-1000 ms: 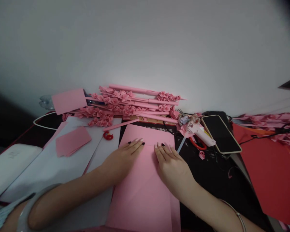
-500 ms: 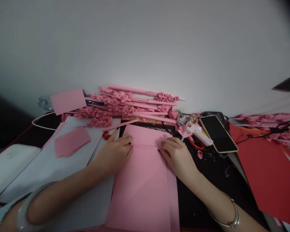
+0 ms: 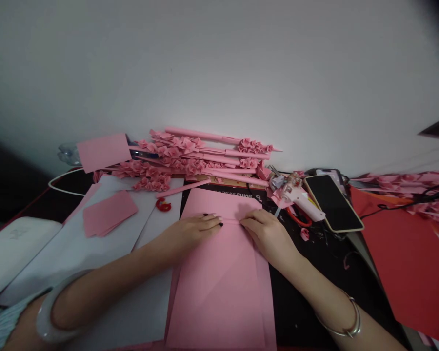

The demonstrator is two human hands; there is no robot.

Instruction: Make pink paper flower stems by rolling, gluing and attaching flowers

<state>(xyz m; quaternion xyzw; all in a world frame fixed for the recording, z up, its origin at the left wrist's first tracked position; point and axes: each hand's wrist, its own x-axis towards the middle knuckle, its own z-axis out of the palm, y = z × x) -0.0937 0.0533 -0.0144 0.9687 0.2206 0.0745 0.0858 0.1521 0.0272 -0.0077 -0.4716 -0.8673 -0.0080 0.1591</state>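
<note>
A large sheet of pink paper (image 3: 219, 282) lies lengthwise in front of me, over more pink paper (image 3: 267, 302). Near its far end runs a narrow crease or rolled edge, and both of my hands are there. My left hand (image 3: 195, 234) rests flat on the sheet, its fingers stretched along that edge towards the middle. At the right end of the same edge, my right hand (image 3: 267, 229) pinches the paper between thumb and fingers. The fingertips' exact grip is partly hidden.
Pink paper flowers (image 3: 183, 146) and rolled tubes lie along the wall. On the right are a glue gun (image 3: 302, 202), a phone (image 3: 334, 202) and red paper (image 3: 409, 263). Small pink cards (image 3: 109, 213) lie on white sheets (image 3: 76, 248); a red tape dispenser (image 3: 163, 204) sits nearby.
My left hand has slid right from the sheet's left edge onto its middle, its fingers now laid flatter. My right hand stays at the right edge.
</note>
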